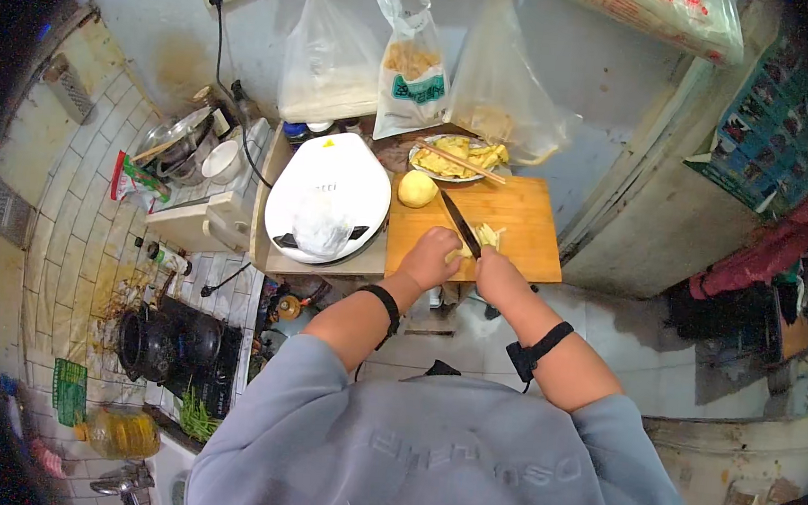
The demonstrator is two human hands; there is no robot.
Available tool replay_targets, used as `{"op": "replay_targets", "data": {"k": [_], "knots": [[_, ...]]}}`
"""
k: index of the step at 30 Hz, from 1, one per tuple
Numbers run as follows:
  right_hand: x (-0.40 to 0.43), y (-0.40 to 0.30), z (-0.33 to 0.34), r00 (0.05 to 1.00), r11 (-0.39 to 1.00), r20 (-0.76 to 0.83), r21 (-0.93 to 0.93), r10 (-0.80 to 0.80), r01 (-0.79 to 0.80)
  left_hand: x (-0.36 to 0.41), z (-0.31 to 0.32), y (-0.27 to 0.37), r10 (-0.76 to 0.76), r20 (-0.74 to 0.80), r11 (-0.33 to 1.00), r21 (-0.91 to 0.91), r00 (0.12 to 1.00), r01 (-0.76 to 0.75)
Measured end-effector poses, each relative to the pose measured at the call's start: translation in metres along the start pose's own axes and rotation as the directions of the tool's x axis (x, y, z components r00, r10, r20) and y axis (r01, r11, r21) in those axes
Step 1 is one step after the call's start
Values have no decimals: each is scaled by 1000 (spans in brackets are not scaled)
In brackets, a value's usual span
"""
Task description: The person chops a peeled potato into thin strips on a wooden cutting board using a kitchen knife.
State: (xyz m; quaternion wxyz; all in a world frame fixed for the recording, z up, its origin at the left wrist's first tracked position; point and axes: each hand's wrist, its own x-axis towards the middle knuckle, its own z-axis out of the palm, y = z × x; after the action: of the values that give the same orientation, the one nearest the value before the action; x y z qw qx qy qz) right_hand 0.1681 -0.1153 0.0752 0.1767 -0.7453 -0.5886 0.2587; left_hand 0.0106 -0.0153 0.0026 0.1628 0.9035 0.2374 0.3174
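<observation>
A bamboo cutting board lies before me. My right hand is closed around the handle of a kitchen knife, its dark blade angled up and left across the board. To the left of the blade, my left hand has its fingers curled down on a pale piece of peeled potato, mostly hidden by the fingers. Thin pale strips are heaped just right of the blade. A whole peeled potato sits at the board's upper left corner.
Behind the board stands a plate of yellow cooked egg with chopsticks across it. Left of the board is a white electric griddle with a crumpled plastic bag on its lid. Plastic bags hang above.
</observation>
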Motion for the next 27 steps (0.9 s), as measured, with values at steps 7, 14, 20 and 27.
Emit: {"op": "replay_targets", "data": {"k": [7,14,20,27], "knots": [[5,7,10,1000,999,25,-45,14,-12,0,1,1,9,-32,1000,-24,999,-10],[14,4,20,997,996,17,-24,81,-80,-3,-1,6,-18,-36,999,-52,999,16],[16,7,11,999,998,12,16,53,-53,1,-4,3,4,-49,1000,-30,999,-5],[2,11,15,996,998,-56,-5,-66,66,2,1,1,-17,-2,1000,4,1000,17]]}}
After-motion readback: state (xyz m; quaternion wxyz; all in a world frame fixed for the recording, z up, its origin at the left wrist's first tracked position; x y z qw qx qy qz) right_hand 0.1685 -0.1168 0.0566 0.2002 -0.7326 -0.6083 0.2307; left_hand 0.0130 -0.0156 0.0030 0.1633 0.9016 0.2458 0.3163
